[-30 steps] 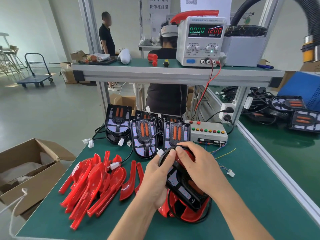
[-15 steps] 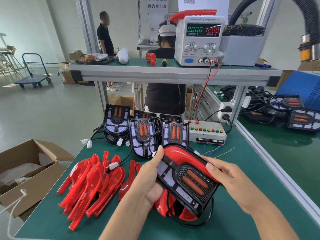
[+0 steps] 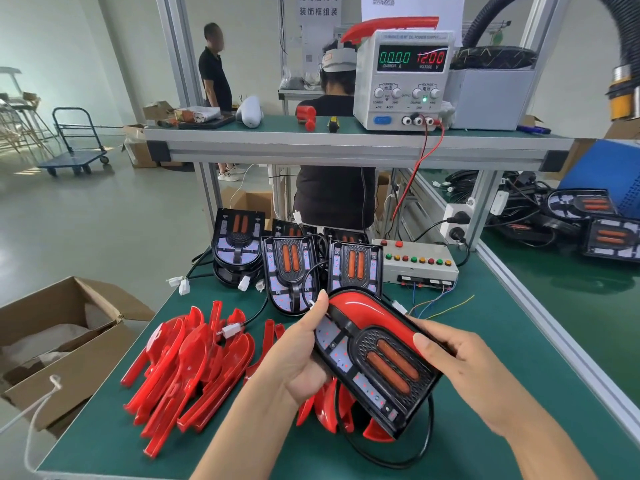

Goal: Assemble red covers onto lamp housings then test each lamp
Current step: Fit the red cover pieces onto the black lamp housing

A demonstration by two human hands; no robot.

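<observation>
I hold a black lamp housing (image 3: 377, 368) face up above the green table (image 3: 502, 341), a red cover (image 3: 372, 311) fitted along its upper edge. My left hand (image 3: 301, 355) grips its left side, thumb up along the edge. My right hand (image 3: 460, 358) holds the right side, thumb on the red cover. Its black cable (image 3: 412, 455) loops down onto the table. A pile of loose red covers (image 3: 183, 372) lies to the left. More red parts (image 3: 332, 410) lie under the housing. Several bare housings (image 3: 291, 271) stand behind.
A grey test box with coloured buttons (image 3: 415, 263) sits behind the held lamp, loose wires in front of it. A power supply (image 3: 403, 77) reading 12.00 V stands on the shelf above. An open cardboard box (image 3: 65, 334) is at the left. Two people are beyond the bench.
The lamp housing was turned from its back to face up and lifted slightly. My right hand moved from on top of it to its right side.
</observation>
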